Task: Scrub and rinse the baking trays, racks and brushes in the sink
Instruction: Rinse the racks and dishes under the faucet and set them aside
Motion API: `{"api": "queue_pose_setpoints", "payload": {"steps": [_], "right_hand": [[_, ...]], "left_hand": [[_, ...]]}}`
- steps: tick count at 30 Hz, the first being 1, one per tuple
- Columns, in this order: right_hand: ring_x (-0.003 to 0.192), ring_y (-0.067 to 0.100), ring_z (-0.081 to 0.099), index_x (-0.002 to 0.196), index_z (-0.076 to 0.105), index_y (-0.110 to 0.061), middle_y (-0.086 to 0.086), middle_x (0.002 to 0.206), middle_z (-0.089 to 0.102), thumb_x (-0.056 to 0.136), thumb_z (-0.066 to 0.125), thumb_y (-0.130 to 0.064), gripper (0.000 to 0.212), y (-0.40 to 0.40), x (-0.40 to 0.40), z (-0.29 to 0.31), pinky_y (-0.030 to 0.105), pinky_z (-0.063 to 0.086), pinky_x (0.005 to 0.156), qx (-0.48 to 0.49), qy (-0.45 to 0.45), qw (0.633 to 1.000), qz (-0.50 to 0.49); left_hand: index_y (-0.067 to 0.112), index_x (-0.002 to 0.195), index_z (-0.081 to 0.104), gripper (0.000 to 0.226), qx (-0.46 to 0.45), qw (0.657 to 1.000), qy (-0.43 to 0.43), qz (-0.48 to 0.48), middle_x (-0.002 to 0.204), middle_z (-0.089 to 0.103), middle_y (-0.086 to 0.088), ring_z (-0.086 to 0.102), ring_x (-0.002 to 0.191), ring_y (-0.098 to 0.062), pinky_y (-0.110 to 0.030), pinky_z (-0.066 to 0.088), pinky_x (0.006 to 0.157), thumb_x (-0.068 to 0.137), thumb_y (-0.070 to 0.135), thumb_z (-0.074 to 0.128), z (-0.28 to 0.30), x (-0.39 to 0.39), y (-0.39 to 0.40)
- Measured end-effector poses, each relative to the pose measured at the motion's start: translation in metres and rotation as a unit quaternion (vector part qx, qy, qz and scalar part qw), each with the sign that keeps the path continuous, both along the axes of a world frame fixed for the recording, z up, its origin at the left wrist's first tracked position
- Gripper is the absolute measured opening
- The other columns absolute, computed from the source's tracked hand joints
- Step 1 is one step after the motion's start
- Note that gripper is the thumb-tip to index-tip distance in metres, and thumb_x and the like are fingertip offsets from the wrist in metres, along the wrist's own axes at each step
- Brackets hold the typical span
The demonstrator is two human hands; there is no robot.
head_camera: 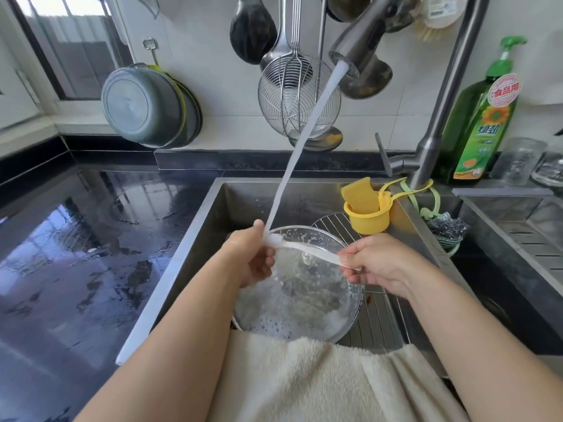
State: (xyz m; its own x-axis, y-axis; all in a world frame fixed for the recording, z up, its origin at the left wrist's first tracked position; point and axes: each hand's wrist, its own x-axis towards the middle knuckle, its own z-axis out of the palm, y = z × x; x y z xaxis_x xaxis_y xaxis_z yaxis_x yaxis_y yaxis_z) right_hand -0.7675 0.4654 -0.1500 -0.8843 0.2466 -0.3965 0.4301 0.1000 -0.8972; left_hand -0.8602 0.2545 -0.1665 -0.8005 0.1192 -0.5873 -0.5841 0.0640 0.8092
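While water [292, 153] streams down from the faucet head [359, 35], both hands hold a pale, slim brush [307, 249] over the sink [243, 196]. The left hand [254, 258] has its fingers [269, 263] curled round the brush's head end, right where the stream lands, with the thumb raised beside the water. The right hand [380, 263] pinches the brush's handle end between thumb and curled fingers [350, 274]. The brush runs nearly level between the two sets of fingers, sloping slightly down toward the right ones.

Directly below the fingers sits a round metal pan [304, 309], wet and flecked with foam, resting on a wire rack [374, 315] on the sink floor. Beyond the right fingers, a yellow cup [370, 219] with a yellow sponge [359, 196] in it hangs from the faucet base, and a green bottle of dish soap [484, 123] stands further back. To the far side of the left fingers lies the wet black worktop [76, 239]. A cream towel [320, 382] drapes over the near sink edge, below both forearms.
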Motion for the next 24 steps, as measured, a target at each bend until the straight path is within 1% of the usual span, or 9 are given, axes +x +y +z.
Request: {"api": "queue_pose_setpoints", "payload": {"steps": [3,7,9,11,13,15,19,21,24], "right_hand": [[0.059,0.018,0.066,0.102,0.069,0.004,0.022,0.083,0.07,0.093,0.065,0.007,0.011,-0.003,-0.002,-0.002,0.026,0.055,0.053,0.032,-0.015,0.999,0.025],[0.071,0.019,0.073,0.098,0.073,-0.006,0.012,0.083,0.076,0.095,0.066,0.0,0.01,-0.01,0.003,-0.006,0.032,0.061,0.066,0.081,-0.036,0.991,0.1],[0.085,0.02,0.074,0.098,0.077,-0.013,0.004,0.09,0.077,0.097,0.065,-0.008,0.013,-0.007,-0.002,-0.003,0.036,0.062,0.077,0.235,0.003,0.966,0.105],[0.095,0.025,0.068,0.1,0.077,-0.014,0.001,0.102,0.074,0.099,0.058,-0.014,0.019,0.003,-0.019,0.01,0.042,0.058,0.083,0.404,0.073,0.91,0.063],[0.097,0.028,0.062,0.099,0.071,-0.015,0.003,0.103,0.068,0.1,0.052,-0.017,0.02,0.017,-0.046,0.029,0.038,0.052,0.078,0.531,0.098,0.84,0.06],[0.105,0.033,0.059,0.099,0.065,-0.013,0.007,0.102,0.058,0.096,0.049,-0.014,0.016,0.032,-0.075,0.049,0.04,0.05,0.081,0.656,0.101,0.74,0.11],[0.127,0.029,0.046,0.129,0.061,-0.011,0.009,0.128,0.056,0.096,0.051,-0.016,0.035,0.065,-0.114,0.07,0.043,0.04,0.107,0.83,0.044,0.514,0.212],[0.132,0.027,0.044,0.133,0.062,-0.015,0.007,0.134,0.056,0.099,0.053,-0.025,0.037,0.076,-0.121,0.073,0.044,0.036,0.113,0.859,-0.001,0.466,0.211],[0.131,0.026,0.044,0.132,0.063,-0.018,0.005,0.136,0.055,0.101,0.052,-0.035,0.037,0.084,-0.123,0.071,0.043,0.037,0.112,0.864,-0.046,0.46,0.199]], "left_hand": [[0.002,0.11,0.065,0.037,-0.032,0.997,0.06,-0.034,0.067,0.058,-0.006,0.055,0.056,-0.017,-0.03,0.05,0.054,0.102,0.038,0.064,-0.002,0.004,0.007],[-0.006,0.105,0.067,0.018,0.066,0.995,0.053,0.056,0.084,0.07,-0.019,0.071,0.073,-0.028,-0.039,0.066,0.063,0.1,0.011,0.068,0.002,0.002,0.008],[-0.005,0.103,0.07,0.011,0.099,0.992,0.04,0.071,0.088,0.074,-0.02,0.075,0.077,-0.03,-0.043,0.066,0.068,0.099,0.006,0.067,0.002,-0.001,0.004],[0.001,0.106,0.071,0.013,0.079,0.995,0.037,0.05,0.089,0.075,-0.016,0.074,0.07,-0.027,-0.039,0.061,0.064,0.104,0.009,0.06,0.0,-0.001,0.004],[0.004,0.106,0.069,0.02,0.076,0.996,0.024,0.043,0.091,0.073,-0.015,0.071,0.066,-0.027,-0.037,0.059,0.06,0.108,0.011,0.05,0.003,0.001,0.006],[0.003,0.104,0.07,0.032,0.083,0.996,-0.004,0.04,0.09,0.071,-0.015,0.069,0.067,-0.027,-0.038,0.06,0.063,0.111,0.018,0.043,0.005,0.001,0.006],[0.003,0.095,0.07,0.043,0.088,0.994,-0.045,0.056,0.075,0.064,-0.01,0.052,0.061,-0.019,-0.032,0.046,0.064,0.11,0.025,0.036,0.001,-0.006,-0.003],[0.001,0.099,0.071,0.043,0.094,0.991,-0.047,0.082,0.078,0.064,-0.011,0.05,0.064,-0.019,-0.032,0.045,0.063,0.109,0.027,0.039,-0.001,-0.011,-0.004],[0.0,0.105,0.071,0.045,0.117,0.986,-0.057,0.104,0.086,0.065,-0.014,0.051,0.066,-0.02,-0.031,0.047,0.057,0.107,0.036,0.043,-0.002,-0.016,-0.005]]}}
